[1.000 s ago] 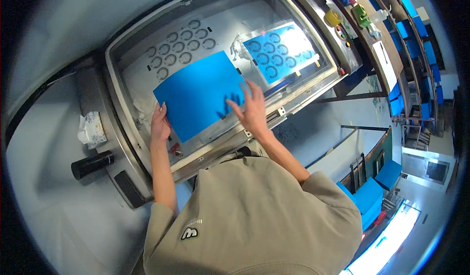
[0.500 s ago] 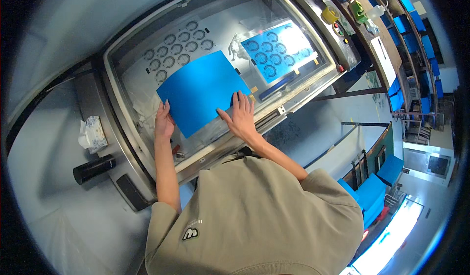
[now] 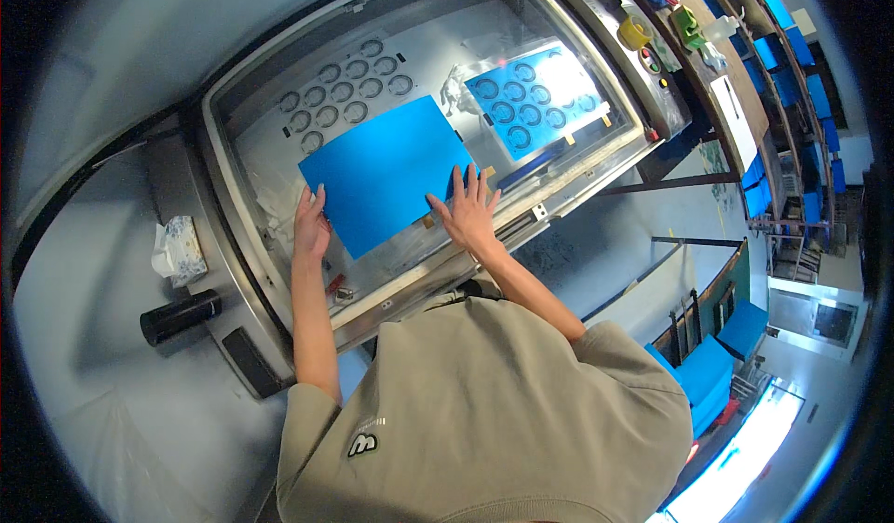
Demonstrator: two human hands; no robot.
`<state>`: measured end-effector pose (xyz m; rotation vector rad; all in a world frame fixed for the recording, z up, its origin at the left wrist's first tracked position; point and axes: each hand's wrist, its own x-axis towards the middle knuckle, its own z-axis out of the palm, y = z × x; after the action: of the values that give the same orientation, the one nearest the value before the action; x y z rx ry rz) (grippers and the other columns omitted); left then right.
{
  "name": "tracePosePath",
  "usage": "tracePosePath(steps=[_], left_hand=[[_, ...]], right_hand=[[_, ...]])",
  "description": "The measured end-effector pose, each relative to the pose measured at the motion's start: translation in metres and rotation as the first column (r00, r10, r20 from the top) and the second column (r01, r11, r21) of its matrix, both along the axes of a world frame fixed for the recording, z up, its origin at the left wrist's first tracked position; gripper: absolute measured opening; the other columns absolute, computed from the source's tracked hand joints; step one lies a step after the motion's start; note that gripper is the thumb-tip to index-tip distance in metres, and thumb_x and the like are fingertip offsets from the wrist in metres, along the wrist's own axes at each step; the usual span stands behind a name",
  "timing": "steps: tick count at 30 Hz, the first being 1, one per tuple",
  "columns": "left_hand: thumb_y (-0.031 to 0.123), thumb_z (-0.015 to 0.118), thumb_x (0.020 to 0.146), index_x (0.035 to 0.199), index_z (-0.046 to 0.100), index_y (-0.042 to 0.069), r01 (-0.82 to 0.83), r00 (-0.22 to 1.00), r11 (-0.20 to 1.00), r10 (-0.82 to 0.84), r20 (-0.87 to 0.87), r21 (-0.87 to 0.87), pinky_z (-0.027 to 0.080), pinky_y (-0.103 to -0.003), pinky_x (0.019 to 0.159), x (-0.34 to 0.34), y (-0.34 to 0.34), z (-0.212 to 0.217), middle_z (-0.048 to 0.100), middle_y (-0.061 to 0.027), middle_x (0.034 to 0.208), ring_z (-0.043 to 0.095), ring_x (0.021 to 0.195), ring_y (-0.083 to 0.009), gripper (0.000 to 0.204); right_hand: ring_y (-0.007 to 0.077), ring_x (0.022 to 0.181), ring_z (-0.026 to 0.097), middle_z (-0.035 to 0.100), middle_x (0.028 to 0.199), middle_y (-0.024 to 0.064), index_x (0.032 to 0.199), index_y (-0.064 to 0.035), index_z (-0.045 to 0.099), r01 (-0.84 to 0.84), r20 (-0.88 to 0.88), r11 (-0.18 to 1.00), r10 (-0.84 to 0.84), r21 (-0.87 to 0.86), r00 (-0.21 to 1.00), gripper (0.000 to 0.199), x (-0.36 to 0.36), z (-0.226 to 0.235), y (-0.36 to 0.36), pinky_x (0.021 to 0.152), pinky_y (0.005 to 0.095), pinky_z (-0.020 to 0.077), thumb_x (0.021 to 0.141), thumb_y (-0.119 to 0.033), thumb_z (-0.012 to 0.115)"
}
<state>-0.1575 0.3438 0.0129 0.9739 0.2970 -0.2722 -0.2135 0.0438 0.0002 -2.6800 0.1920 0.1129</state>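
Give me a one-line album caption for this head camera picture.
Both hands, left hand and right hand, rest flat on the edges of a blue sheet on a machine bed patterned with rings.

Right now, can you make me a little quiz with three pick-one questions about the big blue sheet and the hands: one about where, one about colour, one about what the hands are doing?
1. Where does the plain flat blue sheet lie?
A. On the bed of the grey metal machine
B. On the floor
C. On a shelf

2. What colour is the cylinder-shaped can lying left of the machine?
A. Yellow
B. Black
C. Red

3. What are the two hands doing?
A. Both hang in the air
B. Both grip the can
C. Both rest flat at the sheet's edges

Answers:
1. A, the sheet sits inside the machine's frame, beside rows of round cut-outs.
2. B, it looks dark black against the pale surface.
3. C, the left hand lies at the sheet's left corner and the right hand at its near edge, fingers spread.
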Motion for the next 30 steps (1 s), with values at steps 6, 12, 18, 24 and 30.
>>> tracePosePath(steps=[6, 12, 18, 24, 30], left_hand=[[0.022, 0.057, 0.103, 0.151, 0.033, 0.004, -0.011, 0.999, 0.995, 0.014, -0.029, 0.095, 0.050, -0.039, 0.101, 0.003, 0.000, 0.000, 0.055, -0.0094, 0.140, 0.058, 0.122, -0.0223, 0.056], [0.020, 0.056, 0.103, 0.150, 0.032, 0.004, -0.013, 0.999, 0.990, 0.018, -0.037, 0.138, 0.055, -0.039, 0.093, 0.004, 0.002, -0.011, 0.057, -0.0107, 0.138, 0.062, 0.116, -0.0218, 0.055], [0.018, 0.053, 0.104, 0.149, 0.033, 0.004, -0.021, 0.999, 0.995, 0.024, -0.038, 0.098, 0.054, -0.039, 0.097, 0.003, -0.003, -0.009, 0.056, -0.0117, 0.138, 0.060, 0.120, -0.0225, 0.051], [0.016, 0.055, 0.103, 0.147, 0.037, 0.005, 0.037, 0.998, 0.996, -0.033, 0.046, -0.081, 0.051, -0.040, 0.101, -0.002, -0.002, 0.000, 0.056, -0.0118, 0.138, 0.058, 0.122, -0.0218, 0.049], [0.004, 0.067, 0.093, 0.142, 0.046, 0.003, 0.085, 0.984, 0.983, -0.108, 0.141, 0.162, 0.055, -0.036, 0.091, -0.015, -0.012, 0.072, 0.066, -0.0117, 0.123, 0.067, 0.105, -0.0215, 0.053]], right_hand=[[0.0501, 0.148, 0.014, 0.019, 0.160, 0.0272, 0.154, -0.0014, 0.030, 0.012, 0.052, 0.996, -0.008, -0.083, 0.999, 0.089, 0.001, -0.011, 0.007, 0.109, 0.0760, 0.0134, 0.096, -0.067, 0.044], [0.0518, 0.147, 0.014, 0.018, 0.160, 0.0295, 0.153, 0.0007, 0.030, -0.002, 0.104, 0.984, 0.021, -0.180, 0.994, 0.092, -0.001, -0.018, 0.010, 0.108, 0.0768, 0.0129, 0.094, -0.068, 0.044], [0.0502, 0.148, 0.015, 0.017, 0.160, 0.0309, 0.152, 0.0015, 0.032, -0.007, 0.042, 0.975, 0.016, -0.222, 0.999, 0.094, 0.001, -0.008, 0.005, 0.109, 0.0759, 0.0126, 0.092, -0.069, 0.048], [0.0439, 0.136, 0.042, 0.046, 0.141, 0.0318, 0.151, 0.0023, 0.031, 0.003, 0.256, 0.971, -0.066, 0.239, 0.965, 0.097, 0.038, 0.015, -0.060, 0.112, 0.0549, 0.0335, 0.085, -0.053, 0.074], [0.0213, 0.094, 0.070, 0.072, 0.107, 0.0160, 0.139, 0.0034, 0.051, 0.020, -0.023, 0.518, -0.001, 0.855, 1.000, 0.077, 0.046, 0.075, -0.099, 0.082, 0.0341, 0.0577, 0.076, -0.022, 0.088]])
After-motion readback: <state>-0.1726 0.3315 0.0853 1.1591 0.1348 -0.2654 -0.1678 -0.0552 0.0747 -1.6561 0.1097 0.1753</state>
